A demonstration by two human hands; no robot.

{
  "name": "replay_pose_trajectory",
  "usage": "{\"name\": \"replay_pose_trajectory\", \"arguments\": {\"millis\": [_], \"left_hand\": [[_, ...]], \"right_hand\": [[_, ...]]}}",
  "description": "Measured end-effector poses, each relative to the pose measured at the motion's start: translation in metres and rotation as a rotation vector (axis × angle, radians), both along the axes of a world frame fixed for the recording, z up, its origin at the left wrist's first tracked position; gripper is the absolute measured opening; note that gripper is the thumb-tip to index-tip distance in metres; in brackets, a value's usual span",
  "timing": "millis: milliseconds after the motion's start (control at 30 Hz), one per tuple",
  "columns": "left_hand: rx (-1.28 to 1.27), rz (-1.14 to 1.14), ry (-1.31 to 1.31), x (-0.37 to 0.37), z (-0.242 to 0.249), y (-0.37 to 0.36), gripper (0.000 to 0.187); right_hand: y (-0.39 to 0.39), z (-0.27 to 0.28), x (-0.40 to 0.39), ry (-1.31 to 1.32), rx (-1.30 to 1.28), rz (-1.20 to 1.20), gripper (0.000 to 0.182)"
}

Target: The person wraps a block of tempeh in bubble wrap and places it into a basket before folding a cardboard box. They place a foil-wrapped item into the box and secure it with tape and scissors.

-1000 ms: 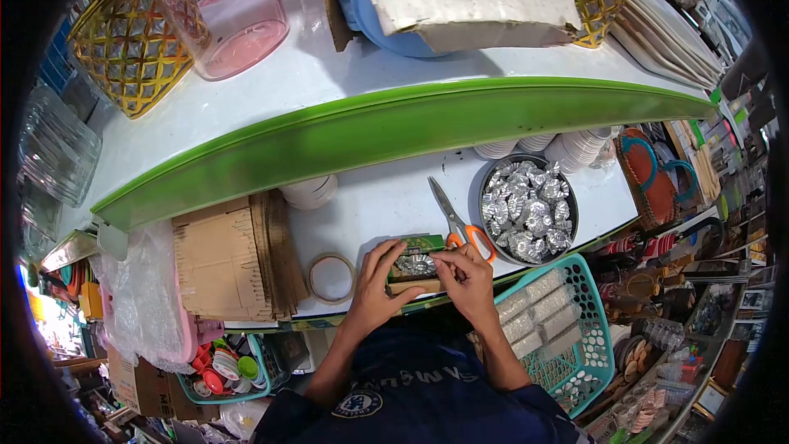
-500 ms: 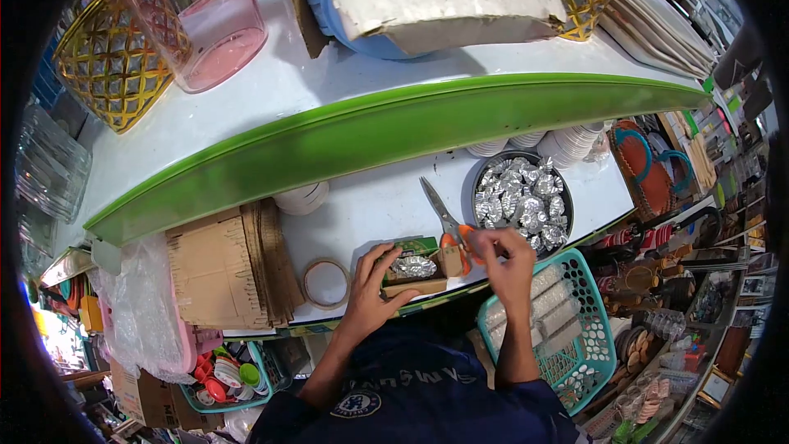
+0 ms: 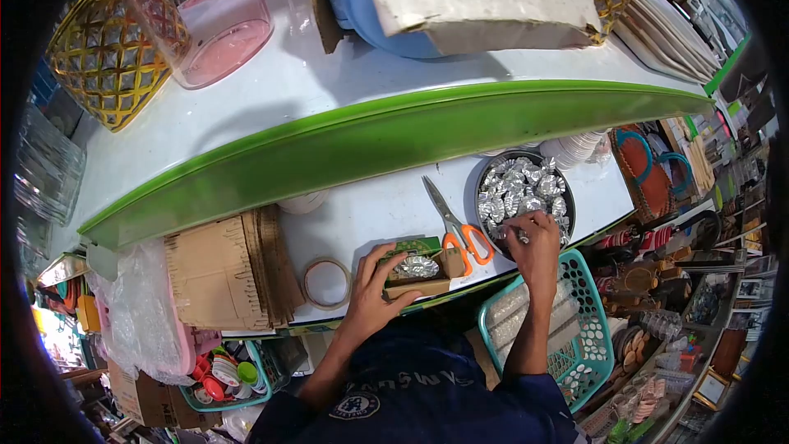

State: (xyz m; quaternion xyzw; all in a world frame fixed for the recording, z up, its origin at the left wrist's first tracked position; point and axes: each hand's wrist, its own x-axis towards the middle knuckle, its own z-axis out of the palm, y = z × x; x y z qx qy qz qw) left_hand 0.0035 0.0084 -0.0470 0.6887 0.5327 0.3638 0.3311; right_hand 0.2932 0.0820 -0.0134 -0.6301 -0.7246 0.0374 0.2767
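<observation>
While reaching into the round dark bowl at the right of the white surface, right hand pinching fingertips together on one of the many foil cups heaped there, too many and too crumpled to count. Left hand resting curled around the near end of one small cardboard box, fingers clamped on its side, one foil cup lying inside it. Lying between box and bowl, one pair of orange-handled scissors, blades pointing away, handles just beside the right hand. Sitting flat to the left of the box, one roll of tape, and beyond it one stack of folded brown cardboard. Hanging below the surface edge on the right, one teal basket; showing lower left, a second teal basket holding coloured lids. Standing on the green-edged shelf above, one pink clear container, two gold lattice baskets, and one blue tub under a torn board.
</observation>
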Motion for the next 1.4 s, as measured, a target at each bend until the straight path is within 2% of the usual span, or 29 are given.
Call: {"name": "replay_pose_trajectory", "arguments": {"millis": [133, 267, 333, 367, 433, 467, 500, 567, 600, 667, 700, 767, 933, 1100, 1233, 1400], "left_hand": [[-0.002, 0.001, -0.022, 0.0, -0.001, 0.0, 0.066], [0.034, -0.001, -0.006, 0.0, -0.004, 0.0, 0.067], [0.036, -0.002, -0.006, 0.0, -0.005, 0.0, 0.068], [0.04, -0.001, -0.011, 0.0, -0.005, 0.0, 0.068], [0.047, 0.003, 0.0, 0.0, -0.003, 0.0, 0.07], [0.05, 0.003, 0.009, 0.0, -0.003, 0.0, 0.071], [0.051, 0.005, 0.007, 0.0, -0.003, 0.0, 0.071], [0.067, 0.032, -0.04, 0.002, -0.005, 0.0, 0.069], [0.067, 0.032, -0.042, 0.002, -0.006, 0.0, 0.069], [0.091, 0.027, -0.053, 0.002, -0.006, 0.0, 0.071], [0.092, 0.027, -0.053, 0.002, -0.006, 0.0, 0.071], [0.104, 0.026, -0.049, 0.002, -0.006, 0.0, 0.073], [0.126, 0.03, -0.042, 0.002, -0.009, 0.0, 0.074], [0.128, 0.048, -0.059, 0.004, -0.009, 0.0, 0.075], [0.136, 0.044, -0.044, 0.002, -0.01, 0.0, 0.072], [0.142, 0.04, -0.027, 0.004, -0.008, 0.0, 0.066]], "right_hand": [[-0.002, 0.003, -0.006, 0.078, 0.142, -0.073, 0.016], [-0.006, 0.011, -0.017, 0.182, 0.162, -0.033, 0.017], [-0.008, 0.013, -0.025, 0.463, 0.104, 0.017, 0.017], [-0.01, 0.012, -0.027, 0.465, 0.104, 0.017, 0.017], [-0.016, 0.009, -0.034, 0.749, -0.068, 0.042, 0.017], [-0.02, 0.01, -0.041, 0.932, -0.117, 0.132, 0.022], [-0.025, 0.011, -0.049, 0.93, -0.117, 0.134, 0.022], [-0.034, 0.012, -0.064, 0.841, -0.046, 0.402, 0.02], [-0.037, 0.016, -0.076, 0.839, -0.047, 0.401, 0.02], [-0.044, 0.025, -0.098, 0.759, -0.181, 0.467, 0.016], [-0.043, 0.021, -0.101, 0.758, -0.18, 0.467, 0.016], [-0.038, 0.008, -0.106, 0.586, -0.204, 0.431, 0.016], [-0.038, 0.003, -0.105, 0.638, -0.25, 0.407, 0.017], [-0.035, -0.003, -0.112, 0.509, -0.032, 0.506, 0.018], [-0.037, -0.004, -0.11, 0.531, -0.073, 0.486, 0.017], [-0.039, -0.004, -0.105, 0.712, -0.229, 0.409, 0.015]]}}
